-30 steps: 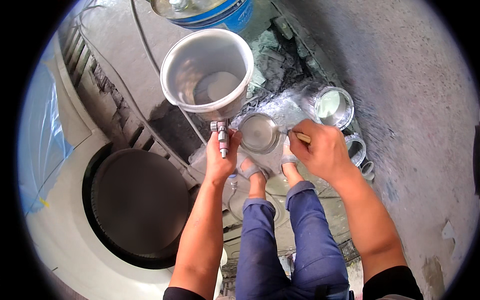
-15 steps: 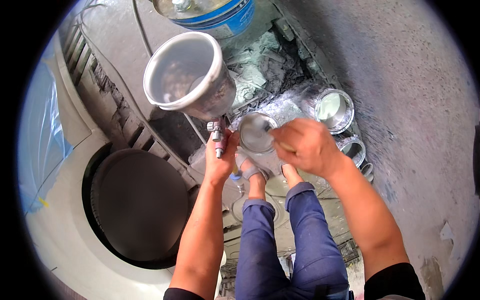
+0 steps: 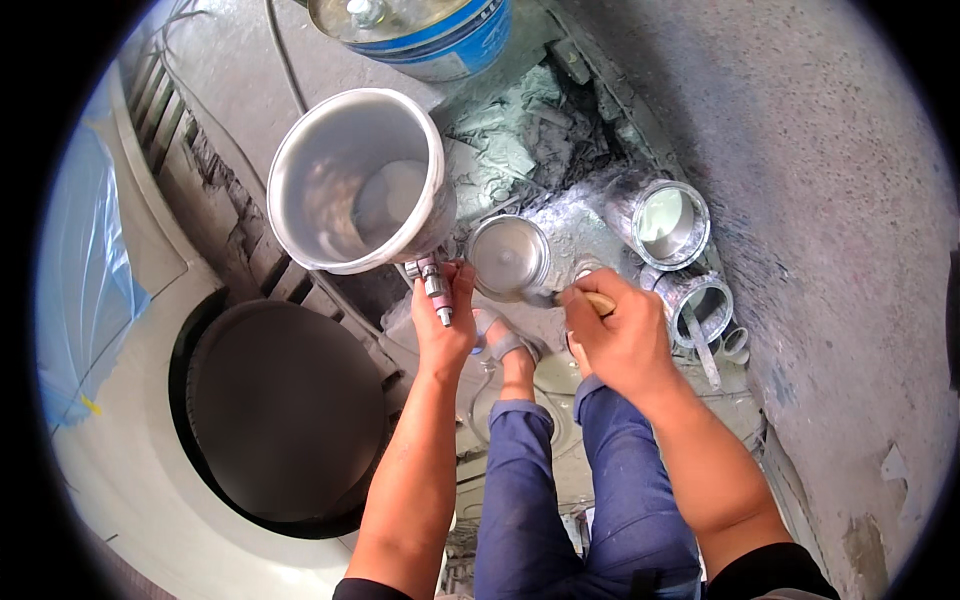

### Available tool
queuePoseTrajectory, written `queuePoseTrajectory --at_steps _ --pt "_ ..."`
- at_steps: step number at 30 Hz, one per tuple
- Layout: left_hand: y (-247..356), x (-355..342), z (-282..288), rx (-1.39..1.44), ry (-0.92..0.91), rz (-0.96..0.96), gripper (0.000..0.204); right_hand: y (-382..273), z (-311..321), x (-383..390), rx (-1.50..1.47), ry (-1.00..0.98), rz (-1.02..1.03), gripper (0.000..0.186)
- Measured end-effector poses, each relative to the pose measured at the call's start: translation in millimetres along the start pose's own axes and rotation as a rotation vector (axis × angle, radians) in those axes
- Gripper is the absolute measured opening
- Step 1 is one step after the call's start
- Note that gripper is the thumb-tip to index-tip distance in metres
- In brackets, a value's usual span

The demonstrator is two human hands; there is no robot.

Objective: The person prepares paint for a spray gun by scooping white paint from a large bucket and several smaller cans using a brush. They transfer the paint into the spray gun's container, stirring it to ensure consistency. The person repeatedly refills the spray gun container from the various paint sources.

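So the spray gun (image 3: 437, 288) is a small metal thing, reddish body with silvery knobs, and the cup (image 3: 305, 195) sitting on top of it is massive by comparison. Cup's a cloudy whitish plastic with a thick pale rim, brownish blotches inside the wall and a paler round patch at the bottom. It's tipped a bit, mouth facing up at the person. The pair is out in front of the body, left of the open can (image 3: 546, 262) with the greyish stuff in it.

Left hand (image 3: 445, 335) is closed around the gun from below, thumb side toward the can, forearm running nearly straight up from the lap — can't see all the fingers. Right hand (image 3: 622, 335) is curled tight on a brush (image 3: 602, 301) with a light wooden handle, elbow out wide and forearm angling inward. The brush's dark end is blurry just by the can's near rim — can't tell if they're touching. Two more cans (image 3: 703, 222) lie tipped off to the right, a flat stick (image 3: 703, 352) poking out of the lower one.
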State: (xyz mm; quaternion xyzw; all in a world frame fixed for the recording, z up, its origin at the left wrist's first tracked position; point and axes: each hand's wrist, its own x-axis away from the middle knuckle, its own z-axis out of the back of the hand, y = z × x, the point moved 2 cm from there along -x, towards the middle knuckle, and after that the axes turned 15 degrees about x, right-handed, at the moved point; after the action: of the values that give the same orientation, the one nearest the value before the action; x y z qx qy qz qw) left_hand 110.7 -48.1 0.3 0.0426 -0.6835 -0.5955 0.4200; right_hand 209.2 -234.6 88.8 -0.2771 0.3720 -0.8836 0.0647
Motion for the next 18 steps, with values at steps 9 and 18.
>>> queuePoseTrajectory --at_steps 9,18 --pt "-3 0 -3 -0.187 -0.083 -0.100 0.020 -2 -23 -30 0.257 0.160 0.509 0.011" --pt "-10 -2 22 -0.105 0.036 -0.037 0.021 31 27 -39 -0.489 0.078 -0.170 0.014"
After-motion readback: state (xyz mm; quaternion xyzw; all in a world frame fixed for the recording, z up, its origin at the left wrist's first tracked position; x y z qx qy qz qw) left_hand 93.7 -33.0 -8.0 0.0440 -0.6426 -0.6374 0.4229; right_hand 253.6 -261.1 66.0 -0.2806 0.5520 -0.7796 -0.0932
